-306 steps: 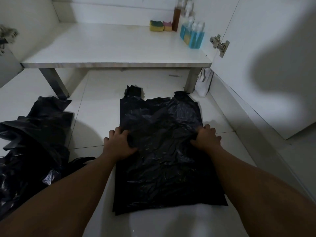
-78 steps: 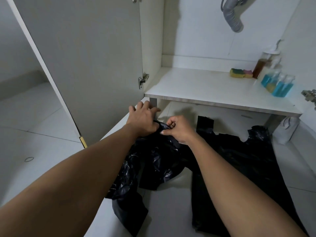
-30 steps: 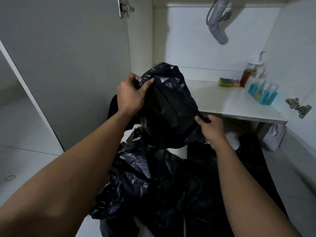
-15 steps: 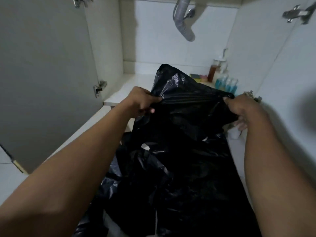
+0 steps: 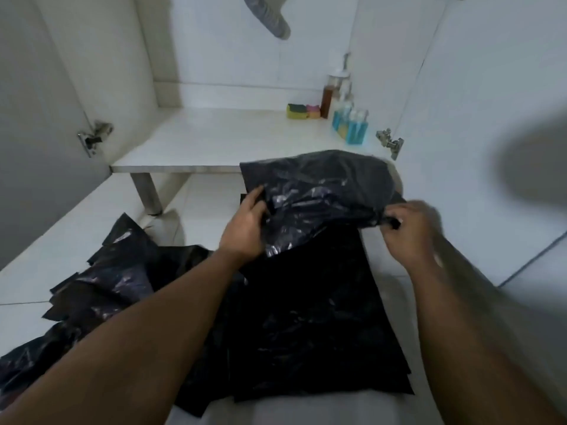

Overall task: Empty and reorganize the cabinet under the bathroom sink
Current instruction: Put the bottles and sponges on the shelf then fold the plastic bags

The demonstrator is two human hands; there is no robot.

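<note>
Bag-flattening stage of the cabinet reorganization. We hold one black plastic bag (image 5: 319,191) stretched between both hands above the floor (image 5: 199,222), just in front of the front edge of the cabinet shelf (image 5: 214,139). The left hand (image 5: 247,228) grips the bag's left edge with fingers curled around the film; the right hand (image 5: 408,231), motion-blurred, pinches its right corner. Beneath lies a flattened black bag (image 5: 310,317) on the floor, and a crumpled heap of black bags (image 5: 101,283) sits toward the floor's left side. We judge that the next move is to lower the held bag squarely onto the flat one and smooth it; thin film traps air and slips, so both edges need aligning first. At the shelf's back right corner stand sponges (image 5: 302,111), an amber pump bottle (image 5: 329,93) and blue-liquid bottles (image 5: 351,125). No brand, label or writing is legible anywhere.
</note>
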